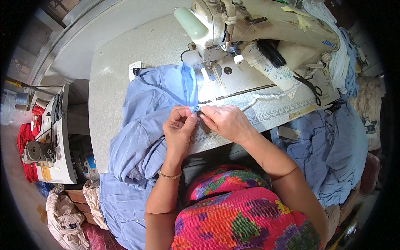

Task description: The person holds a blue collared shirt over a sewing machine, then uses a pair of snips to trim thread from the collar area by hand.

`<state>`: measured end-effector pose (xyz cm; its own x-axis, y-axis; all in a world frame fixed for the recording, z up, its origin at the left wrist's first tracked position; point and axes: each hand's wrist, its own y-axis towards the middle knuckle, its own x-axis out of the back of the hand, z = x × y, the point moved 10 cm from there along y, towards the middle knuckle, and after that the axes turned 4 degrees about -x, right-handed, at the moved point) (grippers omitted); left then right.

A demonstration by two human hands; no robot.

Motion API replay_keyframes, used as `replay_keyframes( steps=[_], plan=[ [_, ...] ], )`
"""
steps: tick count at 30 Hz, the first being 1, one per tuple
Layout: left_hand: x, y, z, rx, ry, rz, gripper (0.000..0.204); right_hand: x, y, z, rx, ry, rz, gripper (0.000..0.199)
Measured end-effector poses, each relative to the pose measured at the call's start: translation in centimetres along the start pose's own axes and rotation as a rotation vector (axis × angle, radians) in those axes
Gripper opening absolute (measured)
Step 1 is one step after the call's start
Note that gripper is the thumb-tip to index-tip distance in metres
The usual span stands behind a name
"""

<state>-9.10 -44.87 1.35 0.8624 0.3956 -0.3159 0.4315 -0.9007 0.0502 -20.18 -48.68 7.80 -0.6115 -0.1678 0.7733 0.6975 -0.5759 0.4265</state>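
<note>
Head view: at the front edge of the pale grey sewing table, your left hand pinches the edge of a bunched light-blue cloth garment lying left of centre; your right hand is closed beside it, its contents unclear. This looks like fingertip work, calling for a steady hold. White twisted cord trails near your right hand; black-handled scissors lie toward the right edge, below the cream sewing machine.

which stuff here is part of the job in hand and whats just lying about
Likely in the job:
light blue cloth, pinched by left hand, right hand alongside
sewing machine

Apparently lying about:
scissors
white cord
red cloth
</note>
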Motion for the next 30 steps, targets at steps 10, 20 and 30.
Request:
replay_keyframes(
  steps=[10, 20, 30],
  plan=[
    [-0.3, 0.0, -0.1, 0.019, 0.009, 0.01, 0.003, 0.3, 0.2, 0.1, 0.003, 0.005, -0.013, 0.013],
    [-0.3, 0.0, -0.2, -0.004, -0.018, -0.023, 0.004, -0.9, -1.2, -2.4, -0.325, 0.438, 0.129, 0.022],
    [-0.1, 0.0, -0.2, -0.019, 0.021, -0.018, 0.005, -1.1, -1.1, -2.3, -0.354, 0.404, 0.14, 0.022]
  ],
)
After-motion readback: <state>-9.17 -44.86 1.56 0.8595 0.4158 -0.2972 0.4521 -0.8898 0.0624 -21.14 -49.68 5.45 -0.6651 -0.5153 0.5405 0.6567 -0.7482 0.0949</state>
